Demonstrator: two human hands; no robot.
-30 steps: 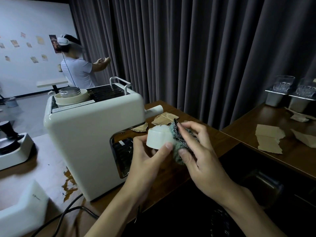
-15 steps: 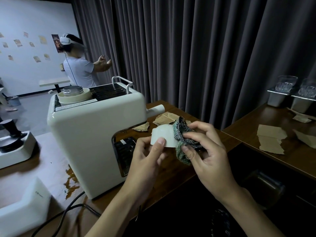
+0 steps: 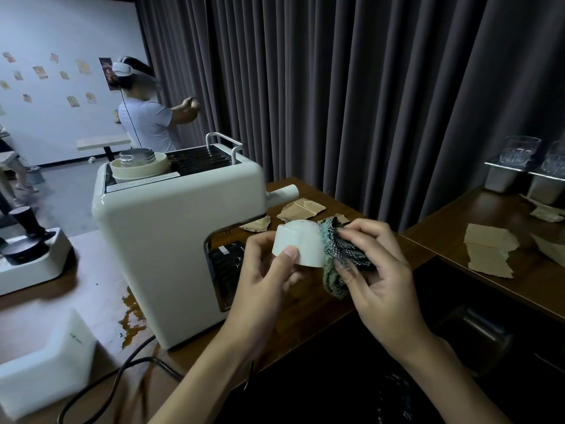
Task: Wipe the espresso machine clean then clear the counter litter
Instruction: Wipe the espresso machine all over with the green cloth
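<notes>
Your left hand (image 3: pixel 263 270) grips a small white part (image 3: pixel 301 243) in front of you, thumb pressed on its near face and fingers curled behind it. Your right hand (image 3: pixel 376 270) pinches a bunched checked cloth (image 3: pixel 339 255) between thumb and fingertips and holds it against the part's right end. Both hands are clamped, one on each thing, and they meet at the part, raised above the worktop (image 3: pixel 308 304).

The part lies roughly crosswise, from left hand to right. The wiping will probably run along that line, with the right hand rubbing while the left steadies or turns.

The espresso machine (image 3: pixel 171 240) stands just to the left of your hands, its open front bay facing them, and your left hand is the nearer one to it. Torn cardboard scraps (image 3: pixel 301 209) lie on the worktop just behind your hands. More paper scraps (image 3: pixel 489 255) lie well apart on the side worktop (image 3: pixel 535 289) to your right. A brown spill (image 3: pixel 131 316) sits by the machine's base.
</notes>
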